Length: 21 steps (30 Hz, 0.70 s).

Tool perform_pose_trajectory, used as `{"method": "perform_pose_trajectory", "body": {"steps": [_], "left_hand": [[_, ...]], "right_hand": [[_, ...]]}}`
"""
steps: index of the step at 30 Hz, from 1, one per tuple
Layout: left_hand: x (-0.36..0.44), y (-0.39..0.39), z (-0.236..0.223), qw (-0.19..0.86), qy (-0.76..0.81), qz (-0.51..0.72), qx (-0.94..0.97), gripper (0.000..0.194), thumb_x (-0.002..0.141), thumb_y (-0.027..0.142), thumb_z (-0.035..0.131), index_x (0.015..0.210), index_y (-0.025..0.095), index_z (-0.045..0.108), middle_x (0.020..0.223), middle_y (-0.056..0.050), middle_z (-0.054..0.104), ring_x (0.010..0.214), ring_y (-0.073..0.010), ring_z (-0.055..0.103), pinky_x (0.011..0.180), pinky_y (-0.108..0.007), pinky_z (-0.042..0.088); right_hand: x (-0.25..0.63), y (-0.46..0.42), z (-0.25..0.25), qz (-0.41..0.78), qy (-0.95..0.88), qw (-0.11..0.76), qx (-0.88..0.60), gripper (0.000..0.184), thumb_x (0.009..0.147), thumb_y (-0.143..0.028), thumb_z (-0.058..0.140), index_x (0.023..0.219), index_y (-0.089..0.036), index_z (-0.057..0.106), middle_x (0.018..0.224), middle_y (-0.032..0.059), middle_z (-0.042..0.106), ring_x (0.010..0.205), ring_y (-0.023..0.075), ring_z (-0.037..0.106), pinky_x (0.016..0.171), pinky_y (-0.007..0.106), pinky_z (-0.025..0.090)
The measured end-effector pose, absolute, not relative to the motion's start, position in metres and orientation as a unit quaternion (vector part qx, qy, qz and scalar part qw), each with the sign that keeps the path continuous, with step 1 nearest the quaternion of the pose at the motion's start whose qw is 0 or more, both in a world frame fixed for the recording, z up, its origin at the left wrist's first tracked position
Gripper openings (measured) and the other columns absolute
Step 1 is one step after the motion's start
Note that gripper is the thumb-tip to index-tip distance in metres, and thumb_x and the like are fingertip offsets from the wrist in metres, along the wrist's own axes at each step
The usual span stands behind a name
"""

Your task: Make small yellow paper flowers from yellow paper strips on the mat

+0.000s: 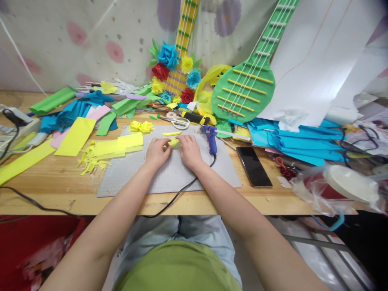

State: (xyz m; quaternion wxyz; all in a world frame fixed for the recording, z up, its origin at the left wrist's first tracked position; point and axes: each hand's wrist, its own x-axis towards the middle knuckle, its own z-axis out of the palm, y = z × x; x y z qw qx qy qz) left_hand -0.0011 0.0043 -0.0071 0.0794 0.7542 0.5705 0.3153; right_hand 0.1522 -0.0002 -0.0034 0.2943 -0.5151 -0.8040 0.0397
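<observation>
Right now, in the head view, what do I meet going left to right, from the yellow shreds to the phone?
Yellow shreds, left hand, yellow paper piece, right hand, blue glue gun, black phone.

This looks like a craft corner, though whether in a home or workshop is unclear. A glue gun (209,139), scissors (181,123) and cut yellow paper (106,148) crowd the wooden tabletop (184,208), with paper flowers (168,55) and handmade-looking guitars (243,93) behind.
</observation>
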Motion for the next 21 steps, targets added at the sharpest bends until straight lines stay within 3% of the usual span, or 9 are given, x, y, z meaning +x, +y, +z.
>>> {"method": "perform_pose_trajectory", "body": {"steps": [5,11,17,21], "left_hand": [[0.002,0.0,-0.005,0.107,0.532,0.291,0.788,0.032,0.076,0.027,0.052,0.105,0.019,0.063,0.083,-0.003,0.068,0.085,-0.0198,0.051,0.079,-0.032,0.043],[-0.005,-0.001,-0.004,0.119,0.549,0.306,0.769,0.033,0.076,0.018,0.047,0.104,0.019,0.063,0.084,-0.003,0.068,0.089,-0.0197,0.052,0.08,-0.032,0.043],[-0.011,0.001,-0.009,0.071,0.528,0.287,0.796,0.014,0.071,0.023,0.055,0.076,0.02,0.067,0.082,-0.004,0.063,0.088,-0.0204,0.05,0.085,-0.035,0.04],[-0.01,0.0,-0.01,0.063,0.544,0.275,0.79,0.013,0.069,0.021,0.055,0.072,0.021,0.068,0.079,-0.005,0.06,0.088,-0.0213,0.049,0.084,-0.036,0.04]], "right_hand": [[0.154,0.005,-0.006,0.04,-0.808,0.293,-0.509,0.044,0.078,-0.005,0.036,0.117,-0.017,0.053,0.116,0.0086,0.055,0.105,0.024,0.038,0.092,0.038,0.034],[0.159,0.001,-0.003,0.032,-0.83,0.294,-0.474,0.022,0.077,-0.011,0.049,0.088,-0.02,0.065,0.111,0.0075,0.053,0.107,0.0243,0.036,0.093,0.04,0.034],[0.165,-0.003,-0.002,0.059,-0.843,0.282,-0.454,0.012,0.078,-0.025,0.057,0.078,-0.021,0.068,0.106,0.0062,0.054,0.104,0.0227,0.037,0.092,0.038,0.035],[0.165,-0.002,-0.007,0.085,-0.822,0.289,-0.483,0.015,0.079,-0.028,0.056,0.078,-0.019,0.068,0.101,0.007,0.056,0.1,0.0216,0.04,0.09,0.036,0.037]]}}
